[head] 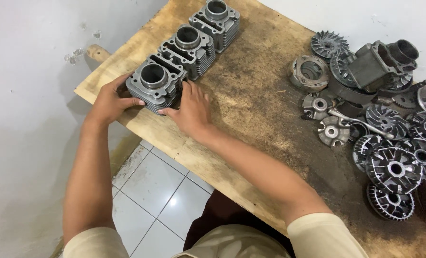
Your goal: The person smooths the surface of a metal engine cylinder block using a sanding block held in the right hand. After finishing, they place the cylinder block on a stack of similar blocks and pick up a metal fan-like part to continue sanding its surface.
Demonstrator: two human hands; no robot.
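Both hands clasp the nearest finned cylinder block (154, 86) at the row's end, beside the middle block (189, 50); left hand (109, 102) and right hand (192, 110) fingers pressed on its sides; it looks mid-alignment on the wooden surface (251, 100); next needs squaring it flush.

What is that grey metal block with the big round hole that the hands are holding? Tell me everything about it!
The nearest cylinder block is dull grey cast metal, with a big round bore on top, smaller openings beside it and thin stacked fins around its sides. It stands upright at the corner of the worn wooden table, first in a row of three alike. The left hand presses one side and the right hand the other.
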